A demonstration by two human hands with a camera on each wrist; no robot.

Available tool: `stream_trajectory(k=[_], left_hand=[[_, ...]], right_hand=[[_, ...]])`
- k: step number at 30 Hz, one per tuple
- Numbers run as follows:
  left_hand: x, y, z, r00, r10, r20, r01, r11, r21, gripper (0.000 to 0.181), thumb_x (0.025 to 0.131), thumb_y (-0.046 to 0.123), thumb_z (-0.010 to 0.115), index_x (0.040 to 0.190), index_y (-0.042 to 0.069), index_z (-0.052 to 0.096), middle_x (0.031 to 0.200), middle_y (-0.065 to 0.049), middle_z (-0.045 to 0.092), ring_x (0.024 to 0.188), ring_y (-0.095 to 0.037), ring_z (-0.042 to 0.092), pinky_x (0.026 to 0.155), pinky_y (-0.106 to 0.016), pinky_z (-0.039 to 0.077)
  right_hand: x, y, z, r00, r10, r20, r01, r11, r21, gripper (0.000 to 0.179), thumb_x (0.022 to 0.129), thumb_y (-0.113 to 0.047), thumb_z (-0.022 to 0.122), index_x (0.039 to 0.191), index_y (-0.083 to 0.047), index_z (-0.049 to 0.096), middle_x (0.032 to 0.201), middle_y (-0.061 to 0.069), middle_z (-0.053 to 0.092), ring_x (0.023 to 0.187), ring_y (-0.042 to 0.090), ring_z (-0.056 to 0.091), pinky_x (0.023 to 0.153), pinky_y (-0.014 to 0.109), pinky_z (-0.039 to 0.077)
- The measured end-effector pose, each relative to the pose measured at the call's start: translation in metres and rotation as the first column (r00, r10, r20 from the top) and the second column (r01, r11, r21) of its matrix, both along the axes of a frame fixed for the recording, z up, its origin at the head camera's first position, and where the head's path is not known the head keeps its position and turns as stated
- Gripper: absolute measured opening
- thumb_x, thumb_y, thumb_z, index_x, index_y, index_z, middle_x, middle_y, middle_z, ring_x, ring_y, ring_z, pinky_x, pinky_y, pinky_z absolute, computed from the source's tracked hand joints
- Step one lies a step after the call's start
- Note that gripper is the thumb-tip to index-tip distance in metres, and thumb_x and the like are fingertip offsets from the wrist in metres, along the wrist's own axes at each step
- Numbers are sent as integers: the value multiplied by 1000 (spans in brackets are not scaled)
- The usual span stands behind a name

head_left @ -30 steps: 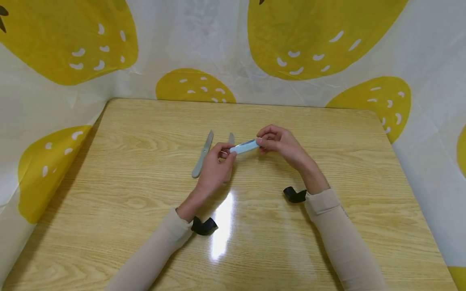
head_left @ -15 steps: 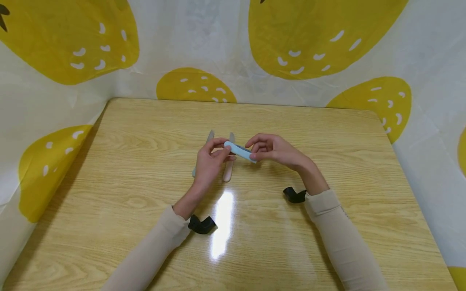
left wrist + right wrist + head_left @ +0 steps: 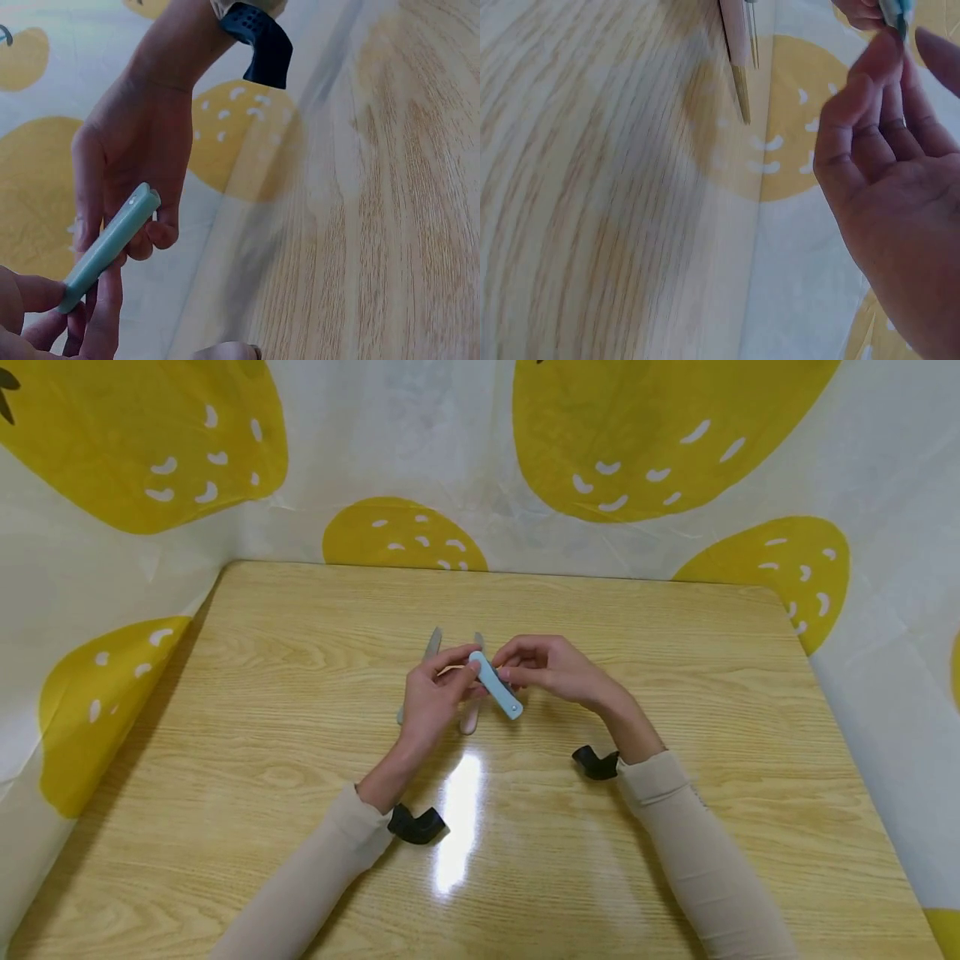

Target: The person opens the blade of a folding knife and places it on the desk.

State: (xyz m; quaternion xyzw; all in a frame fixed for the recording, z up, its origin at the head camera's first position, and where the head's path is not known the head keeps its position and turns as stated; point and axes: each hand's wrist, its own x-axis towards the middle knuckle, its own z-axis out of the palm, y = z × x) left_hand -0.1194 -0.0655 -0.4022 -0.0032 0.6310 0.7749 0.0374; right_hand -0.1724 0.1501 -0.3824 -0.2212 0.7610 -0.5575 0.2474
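Observation:
A light blue folding knife (image 3: 498,688), its blade folded into the handle, is held above the table between both hands. The left hand (image 3: 433,695) pinches one end with thumb and fingers. The other end, with a metal pivot, points down toward the wearer. At the knife's slotted edge, the right hand (image 3: 564,673) has its thumb and bent fingertips around the folded blade's side. In the left wrist view, the handle (image 3: 109,247) slants between the hands. Behind the left hand lies an unfolded knife (image 3: 432,645), mostly covered. A pink-handled knife (image 3: 468,720) lies under the held one, blade pointing away.
A wood-grain table (image 3: 300,760) carries everything. White cloth with yellow fruit shapes (image 3: 405,533) hangs behind and along the sides. Black wrist mounts (image 3: 417,825) stick out from both beige sleeves (image 3: 697,852).
The light blue knife has swung clockwise, its pivot end now pointing down toward the wearer. The right hand has shifted from that end to the middle of the edge, nearer the left hand.

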Motion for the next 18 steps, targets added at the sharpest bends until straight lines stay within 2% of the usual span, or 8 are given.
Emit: stream_trajectory(k=[7, 11, 14, 18], left_hand=[[2, 0, 2, 1000, -10, -2, 10, 999, -41, 32, 101, 5, 67, 132, -2, 69, 114, -10, 69, 88, -9, 74, 85, -37, 64], [3, -1, 2, 1000, -16, -19, 15, 997, -76, 31, 101, 6, 67, 131, 0, 70, 118, -14, 69, 89, -8, 74, 84, -35, 64], [4, -2, 2, 999, -19, -29, 16, 995, -99, 31, 101, 7, 67, 131, 0, 70, 120, -16, 69, 89, -8, 74, 84, -36, 64], [5, -2, 2, 999, -20, -30, 17, 994, -105, 30, 101, 7, 67, 130, 0, 71, 121, -18, 69, 89, -7, 74, 84, -35, 64]], right_hand=[[3, -6, 3, 999, -19, -37, 19, 1000, 6, 17, 102, -11, 68, 116, -1, 71, 99, 14, 73, 80, 21, 71, 83, 52, 61], [4, -7, 6, 999, -29, -37, 30, 999, 34, 17, 101, -12, 69, 115, -2, 72, 97, 16, 74, 82, 34, 71, 81, 51, 61], [5, -7, 7, 999, -41, -29, 43, 997, 67, 16, 101, -13, 69, 113, -4, 73, 94, 12, 74, 85, 45, 68, 79, 49, 61], [6, -8, 7, 998, -60, 1, 59, 994, 89, 15, 101, -14, 68, 111, -5, 74, 90, 7, 73, 86, 47, 63, 75, 45, 58]])
